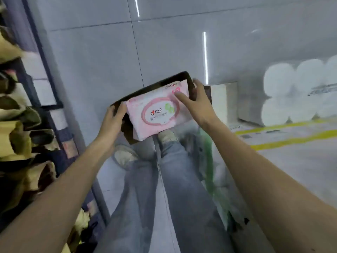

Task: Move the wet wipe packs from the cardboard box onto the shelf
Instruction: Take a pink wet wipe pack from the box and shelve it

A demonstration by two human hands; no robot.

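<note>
The soft pink plastic wet wipe pack point(156, 114) lay in a dark-rimmed cardboard box point(151, 86), long axis left-right. The left hand point(111, 121) gripped the box's left end; the right hand point(195, 103) curled around the far right end, forefinger on the pack, nearer to lift it toward the blurred shelf point(23, 106) on the left.

The scene is brightly and evenly lit from overhead: two thin white light streaks point(205, 57) mirror off the glossy floor tiles point(94, 57) as glare. Motion blur softens nearly everything, worst on the white rolls point(299, 90) at right and the shelf goods point(16, 125) at left (smeared past recognition). Wide-angle distortion bends straight lines near the edges; shadows are faint
</note>
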